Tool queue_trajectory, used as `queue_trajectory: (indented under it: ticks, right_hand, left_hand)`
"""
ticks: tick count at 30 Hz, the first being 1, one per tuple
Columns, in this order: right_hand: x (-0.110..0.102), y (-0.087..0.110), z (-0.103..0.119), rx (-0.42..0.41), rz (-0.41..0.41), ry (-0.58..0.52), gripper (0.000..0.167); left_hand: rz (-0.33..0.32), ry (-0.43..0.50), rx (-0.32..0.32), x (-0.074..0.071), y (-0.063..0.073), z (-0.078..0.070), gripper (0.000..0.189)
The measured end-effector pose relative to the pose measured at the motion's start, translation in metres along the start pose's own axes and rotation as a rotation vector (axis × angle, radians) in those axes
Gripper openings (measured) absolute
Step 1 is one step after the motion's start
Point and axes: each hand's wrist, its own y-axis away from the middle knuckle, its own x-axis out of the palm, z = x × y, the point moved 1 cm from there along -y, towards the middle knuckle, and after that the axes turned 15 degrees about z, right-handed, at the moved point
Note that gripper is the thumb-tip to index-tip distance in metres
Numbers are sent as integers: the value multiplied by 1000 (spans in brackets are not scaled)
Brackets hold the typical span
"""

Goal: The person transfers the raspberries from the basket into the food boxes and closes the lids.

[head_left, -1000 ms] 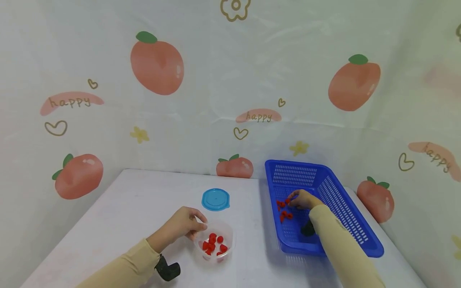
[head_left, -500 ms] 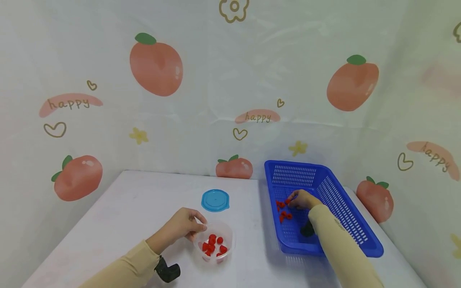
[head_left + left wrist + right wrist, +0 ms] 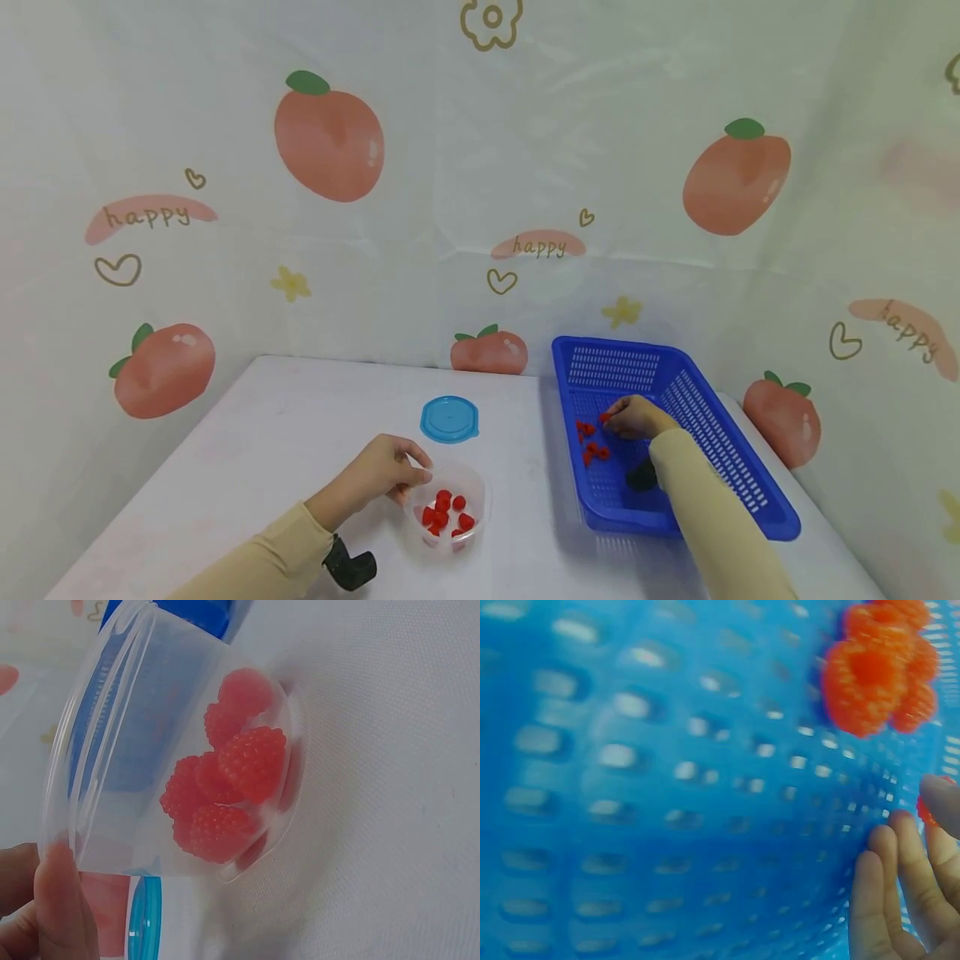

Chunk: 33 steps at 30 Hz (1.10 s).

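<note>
My left hand (image 3: 381,468) pinches the rim of a clear round plastic tub (image 3: 482,493) standing on the table. Several red raspberries (image 3: 255,761) lie at the bottom of the tub. On the right, my right hand (image 3: 637,417) reaches into a blue plastic basket (image 3: 611,496). Between its thumb and finger it pinches one raspberry (image 3: 925,806), mostly hidden by the thumb in the right wrist view. More raspberries (image 3: 592,452) lie in two small groups on the basket floor, just left of that hand.
Behind the tub, a blue round lid (image 3: 450,419) lies flat on the white table (image 3: 300,417). A printed cloth with fruit pictures (image 3: 420,292) hangs at the back. The basket's slotted side walls rise around my right hand.
My right hand has shifted slightly right with the raspberry, away from the others in the basket. The left hand and the tub have stayed in place.
</note>
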Motion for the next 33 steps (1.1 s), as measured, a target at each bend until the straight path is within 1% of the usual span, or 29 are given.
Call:
queue_trajectory:
  ticks: [2, 5, 7, 13, 18, 20, 24, 30, 33]
  right_hand:
    - [-2, 0, -1, -30, 13, -33, 11]
    - [-6, -1, -1, -93, 33, -117, 12]
    - [-9, -1, 0, -150, 61, -185, 15]
    - [-19, 0, 3, -276, 107, -402, 15]
    - [-24, 8, 15, -368, 117, -550, 16]
    - [-25, 11, 21, -398, 114, -591, 15]
    - [-27, 16, 33, -439, 109, -627, 13]
    - [-24, 25, 46, -484, 87, -621, 16]
    - [-19, 31, 54, -511, 84, -609, 14]
  left_hand:
    - [2, -1, 0, 0, 0, 0, 20]
    - [2, 0, 1, 0, 0, 0, 20]
    - [2, 2, 2, 0, 1, 0, 20]
    - [2, 2, 6, -1, 2, -1, 19]
    - [1, 5, 3, -1, 3, -2, 19]
    - [1, 6, 5, -1, 3, -2, 19]
    - [8, 8, 14, -2, 3, -1, 20]
    - [30, -15, 53, -2, 0, 3, 20]
    - [31, -18, 55, -2, 0, 3, 20]
